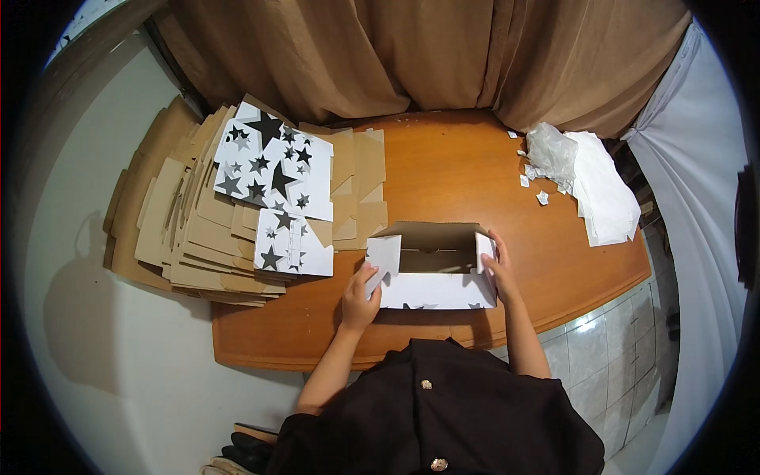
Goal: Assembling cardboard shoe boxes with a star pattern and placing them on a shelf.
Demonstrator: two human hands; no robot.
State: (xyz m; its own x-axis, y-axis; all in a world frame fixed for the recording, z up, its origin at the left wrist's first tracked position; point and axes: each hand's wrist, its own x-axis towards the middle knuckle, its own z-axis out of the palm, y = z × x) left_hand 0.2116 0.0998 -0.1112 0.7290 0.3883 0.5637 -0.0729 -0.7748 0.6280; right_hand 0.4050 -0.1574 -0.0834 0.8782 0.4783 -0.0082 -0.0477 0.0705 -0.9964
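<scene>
Between my hands, near the table's front edge, is a white cardboard box (pixel 439 290) with a brown inside and bits of a star print low on its front. Its top is open, and small white side flaps stand at both ends. My left hand (pixel 362 297) grips the left end, thumb and fingers around the side flap. At the right end my right hand (pixel 497 267) holds the other flap, with its thumb on the inner side and fingers outside. The far wall of the box rises behind the opening.
Flattened brown cardboard boxes (pixel 198 229) lie in a tall stack on the left, topped by a white star-printed sheet (pixel 277 170). White sheets (pixel 606 190), a crumpled clear plastic bag (pixel 552 150) and small paper scraps (pixel 542 198) lie at the back right. Brown curtains (pixel 443 55) hang behind the wooden table (pixel 451 174).
</scene>
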